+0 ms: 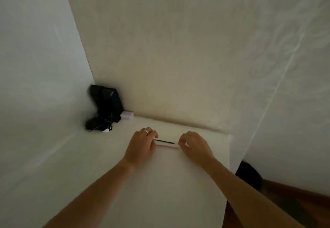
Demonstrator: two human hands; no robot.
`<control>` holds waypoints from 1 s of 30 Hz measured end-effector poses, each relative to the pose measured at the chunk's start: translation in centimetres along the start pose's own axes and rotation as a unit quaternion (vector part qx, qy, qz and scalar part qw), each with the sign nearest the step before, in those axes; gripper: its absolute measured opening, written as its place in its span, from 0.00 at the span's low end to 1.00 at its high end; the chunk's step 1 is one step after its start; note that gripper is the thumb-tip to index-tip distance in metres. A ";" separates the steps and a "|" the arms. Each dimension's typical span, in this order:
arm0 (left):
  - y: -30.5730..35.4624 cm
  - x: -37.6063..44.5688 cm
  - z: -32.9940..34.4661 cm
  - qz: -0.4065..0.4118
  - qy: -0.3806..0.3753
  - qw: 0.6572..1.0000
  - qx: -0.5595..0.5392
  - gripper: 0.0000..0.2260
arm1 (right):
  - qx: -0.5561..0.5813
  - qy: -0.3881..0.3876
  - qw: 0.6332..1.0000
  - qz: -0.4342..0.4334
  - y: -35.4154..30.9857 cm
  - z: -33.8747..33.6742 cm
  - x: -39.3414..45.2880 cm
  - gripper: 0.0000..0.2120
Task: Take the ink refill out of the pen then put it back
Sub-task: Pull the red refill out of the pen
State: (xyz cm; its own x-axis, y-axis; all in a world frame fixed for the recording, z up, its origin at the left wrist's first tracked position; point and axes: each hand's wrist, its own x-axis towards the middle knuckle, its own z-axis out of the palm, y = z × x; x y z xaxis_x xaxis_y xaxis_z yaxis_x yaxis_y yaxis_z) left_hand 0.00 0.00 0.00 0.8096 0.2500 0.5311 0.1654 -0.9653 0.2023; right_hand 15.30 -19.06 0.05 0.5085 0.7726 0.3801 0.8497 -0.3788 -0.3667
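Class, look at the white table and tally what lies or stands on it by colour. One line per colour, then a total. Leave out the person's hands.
Black: 3, the thin ink refill, the upright box, the bundle of cable
Pink: 1, the pen tube
White: 1, the small box
Total: 5

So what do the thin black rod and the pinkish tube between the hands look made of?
Black rod: likely a plastic ink refill, thin, straight, dark and matte. Pinkish tube: probably translucent plastic pen barrel, pale and see-through looking, though blur leaves it open.
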 end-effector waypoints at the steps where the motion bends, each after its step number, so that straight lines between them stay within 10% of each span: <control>1: -0.2 -0.6 0.4 0.003 -0.001 1.000 0.007 0.10 | -0.003 0.002 1.000 -0.004 0.0 0.7 -0.4 0.07; 24: 1.0 -5.0 2.1 -0.116 0.046 0.989 -0.078 0.11 | 0.010 0.063 0.995 0.072 -3.1 2.5 -4.8 0.09; 30: 0.8 -4.4 0.6 -0.166 0.044 0.948 -0.269 0.07 | 0.003 0.054 0.998 0.020 -3.2 2.6 -4.8 0.09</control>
State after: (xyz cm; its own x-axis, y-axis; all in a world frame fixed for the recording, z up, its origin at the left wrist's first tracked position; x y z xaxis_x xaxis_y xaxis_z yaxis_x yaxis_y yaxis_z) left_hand -3.11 -1.94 -2.66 0.7093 0.5607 0.4272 0.0712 -0.6599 0.7480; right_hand 9.80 -20.20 -2.80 0.5544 0.6977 0.4537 0.8276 -0.4050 -0.3886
